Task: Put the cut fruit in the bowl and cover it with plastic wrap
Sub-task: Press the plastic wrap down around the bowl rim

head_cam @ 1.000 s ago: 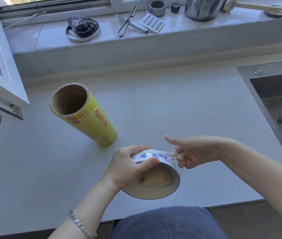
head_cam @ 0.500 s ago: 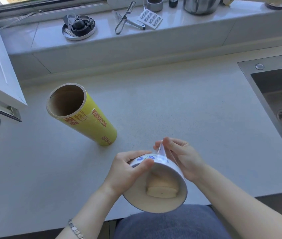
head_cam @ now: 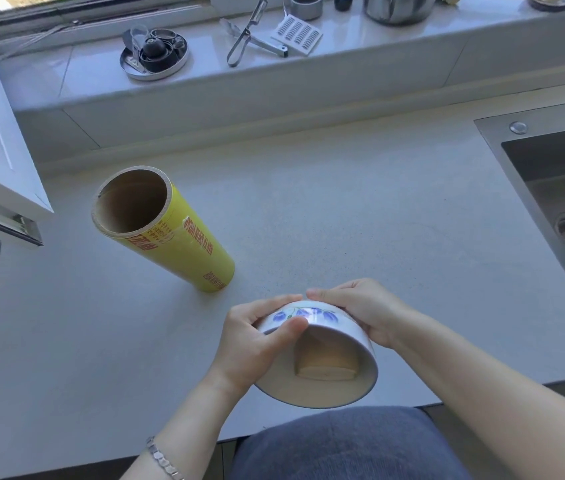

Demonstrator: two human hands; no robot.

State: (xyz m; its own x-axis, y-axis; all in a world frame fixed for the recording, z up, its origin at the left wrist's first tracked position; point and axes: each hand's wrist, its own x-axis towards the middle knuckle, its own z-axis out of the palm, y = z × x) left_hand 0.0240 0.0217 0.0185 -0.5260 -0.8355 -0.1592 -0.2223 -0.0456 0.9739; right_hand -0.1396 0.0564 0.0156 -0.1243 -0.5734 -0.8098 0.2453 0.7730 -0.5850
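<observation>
Home kitchen. Steel sink (head_cam: 492, 140) set in pale countertop (head_cam: 343, 209) right of grip; peeler (head_cam: 244, 36), grater (head_cam: 296, 38), steel pot (head_cam: 398, 6) on windowsill (head_cam: 378, 43) beyond grip; cling-film roll (head_cam: 184, 244) left of it.

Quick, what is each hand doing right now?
Left hand: grips the tilted bowl, thumb on its side.
Right hand: grips the same bowl's far side.

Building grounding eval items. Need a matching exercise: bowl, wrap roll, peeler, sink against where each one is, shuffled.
1. bowl
2. wrap roll
3. peeler
4. sink

A. on the window ledge
B. set into the counter, far right
C. tilted, held by the left hand and right hand
D. yellow, on the counter left of the bowl

Pairs: 1-C, 2-D, 3-A, 4-B
</observation>
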